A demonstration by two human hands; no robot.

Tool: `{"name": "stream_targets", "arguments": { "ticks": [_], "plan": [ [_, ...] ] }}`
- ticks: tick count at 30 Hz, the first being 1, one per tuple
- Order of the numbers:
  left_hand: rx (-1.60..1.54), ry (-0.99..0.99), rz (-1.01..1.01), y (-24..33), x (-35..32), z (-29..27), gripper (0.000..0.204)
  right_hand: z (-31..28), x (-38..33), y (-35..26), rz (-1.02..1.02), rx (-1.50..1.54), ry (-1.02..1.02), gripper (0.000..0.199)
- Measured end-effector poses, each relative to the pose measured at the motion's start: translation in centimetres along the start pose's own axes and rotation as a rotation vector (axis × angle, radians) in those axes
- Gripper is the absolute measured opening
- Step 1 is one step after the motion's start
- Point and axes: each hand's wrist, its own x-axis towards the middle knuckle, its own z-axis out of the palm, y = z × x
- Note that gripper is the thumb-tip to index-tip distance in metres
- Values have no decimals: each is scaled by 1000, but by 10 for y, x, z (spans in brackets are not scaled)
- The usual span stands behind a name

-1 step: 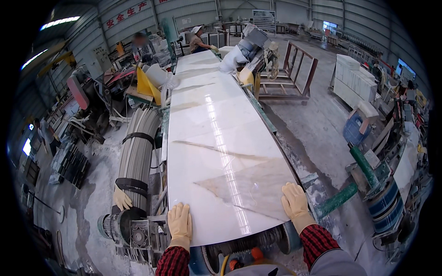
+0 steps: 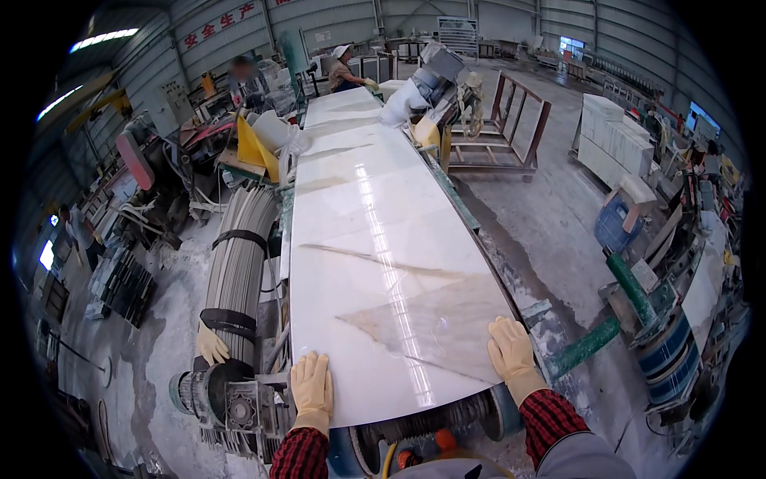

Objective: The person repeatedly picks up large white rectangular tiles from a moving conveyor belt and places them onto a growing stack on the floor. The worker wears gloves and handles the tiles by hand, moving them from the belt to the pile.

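Observation:
A long polished white stone slab (image 2: 375, 303) with brown-grey veins stretches away from me along a roller conveyor. My left hand (image 2: 311, 393), in a cream glove, rests on its near left corner, fingers pointing forward. On the near right edge lies my right hand (image 2: 515, 356), gloved alike, with its fingers stretched out over the stone. Neither hand is wrapped round anything; parts of both thumbs are hard to make out. Under the slab's front edge shows a dark roller (image 2: 431, 423). Farther off, more veined white stone (image 2: 343, 108) continues the line.
Left of the slab stand a bundle of pale strips (image 2: 235, 263) with a loose glove (image 2: 213, 345) on it, and a motor (image 2: 231, 405). To the right are a green post (image 2: 586, 349), a blue barrel (image 2: 617, 227) and a metal rack (image 2: 499, 132). A co-worker (image 2: 343, 72) stands at the far end.

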Motion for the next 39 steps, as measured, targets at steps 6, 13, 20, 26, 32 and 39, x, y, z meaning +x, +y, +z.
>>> {"name": "stream_targets", "arguments": {
  "ticks": [6, 13, 20, 26, 32, 39],
  "plan": [
    [26, -2, -14, -2, -3, 4, 44, 0, -2, -2, -5, -29, 19, 34],
    [21, -5, -14, 1, -6, 1, 44, -3, -5, -4, -5, -27, 30, 34],
    [17, 14, 6, 4, -7, -4, 44, -5, -7, -5, -4, -23, 27, 33],
    [2, -10, -5, 4, -9, -4, 45, -4, -11, -4, -6, -25, 37, 33],
    [15, -28, -21, 4, -11, -3, 45, -2, -15, -3, 11, -37, 27, 33],
    [5, -72, -46, 3, -15, -3, 45, -2, -18, -3, 11, -46, 35, 33]
  ]
}}
